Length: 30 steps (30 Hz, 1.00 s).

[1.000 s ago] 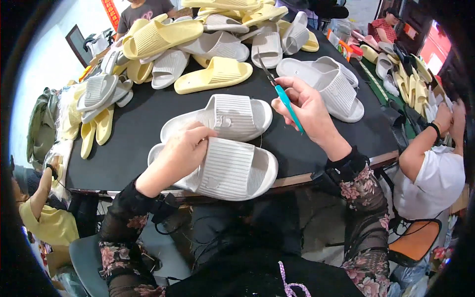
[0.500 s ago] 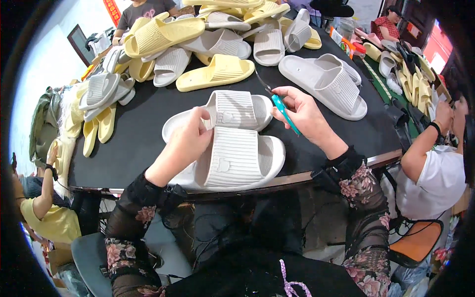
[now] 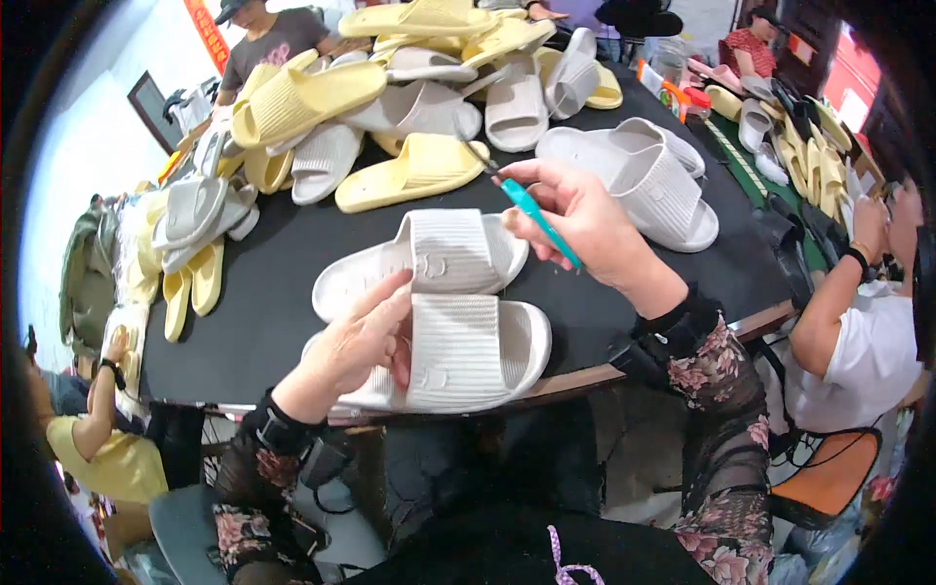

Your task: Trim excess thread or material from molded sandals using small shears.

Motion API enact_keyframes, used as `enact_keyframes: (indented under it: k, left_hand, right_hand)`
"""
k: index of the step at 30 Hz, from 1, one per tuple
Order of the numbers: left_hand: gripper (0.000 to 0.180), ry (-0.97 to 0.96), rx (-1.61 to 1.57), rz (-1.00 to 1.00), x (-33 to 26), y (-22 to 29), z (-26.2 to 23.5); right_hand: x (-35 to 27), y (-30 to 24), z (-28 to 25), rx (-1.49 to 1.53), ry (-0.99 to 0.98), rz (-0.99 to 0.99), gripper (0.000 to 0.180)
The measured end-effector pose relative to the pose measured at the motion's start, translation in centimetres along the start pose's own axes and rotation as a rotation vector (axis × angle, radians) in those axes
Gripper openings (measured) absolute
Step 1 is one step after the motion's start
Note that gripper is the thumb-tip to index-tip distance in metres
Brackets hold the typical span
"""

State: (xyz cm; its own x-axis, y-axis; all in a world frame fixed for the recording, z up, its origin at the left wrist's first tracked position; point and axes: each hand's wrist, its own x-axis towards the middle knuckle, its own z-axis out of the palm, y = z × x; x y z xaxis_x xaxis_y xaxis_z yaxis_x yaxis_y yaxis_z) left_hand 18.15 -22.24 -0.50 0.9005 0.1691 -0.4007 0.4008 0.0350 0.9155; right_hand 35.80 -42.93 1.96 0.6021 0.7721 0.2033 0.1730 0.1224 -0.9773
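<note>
Steady the nearer grey ribbed slide (image 3: 454, 367) at six o'clock with half-curled left hand (image 3: 343, 343) — cannot tell if pinching — and point teal-handled snips (image 3: 539, 221), gripped by right hand (image 3: 597, 226), toward eleven.

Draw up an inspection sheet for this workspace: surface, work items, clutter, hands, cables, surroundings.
Surface: black tabletop, bare in patches.
Work items: near grey slipper and far grey slipper side by side, toes to the right; a teal-handled cutting tool, blade blurred.
Clutter: heap of yellow and grey slippers along the far side; another grey pair beyond the right hand.
Hands: left hand at the near grey slipper, grip unclear; right hand holds the tool.
Cables: thin dark cord below the left wrist; its ends cannot be traced.
Surroundings: co-workers in yellow, white, grey and red; orange-seated chair at right.
</note>
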Motion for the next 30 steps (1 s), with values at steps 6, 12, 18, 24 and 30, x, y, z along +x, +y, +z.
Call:
enact_keyframes:
  k: [6,12,18,24,30]
  left_hand:
    - [0.039,-0.042,-0.198,0.117,2.3,-0.3,2.3]
    - [0.039,0.22,-0.031,0.461,5.6,2.3,1.2]
    - [0.046,0.344,-0.194,0.725,9.5,3.6,-0.1]
    - [0.048,0.352,-0.367,0.762,8.9,3.1,-1.8]
    - [0.048,0.418,-0.403,0.869,7.7,2.9,-1.6]
  right_hand:
    - [1.4,-0.5,0.2,-0.023,-0.054,-0.081,0.044]
    - [2.7,1.3,-0.3,0.176,0.058,-0.083,0.043]
    - [2.6,3.1,-0.9,0.147,-0.006,-0.012,0.045]
    - [2.6,4.7,-0.2,-0.182,-0.034,-0.096,0.047]
    - [2.7,5.1,0.0,-0.305,-0.122,0.022,0.044]
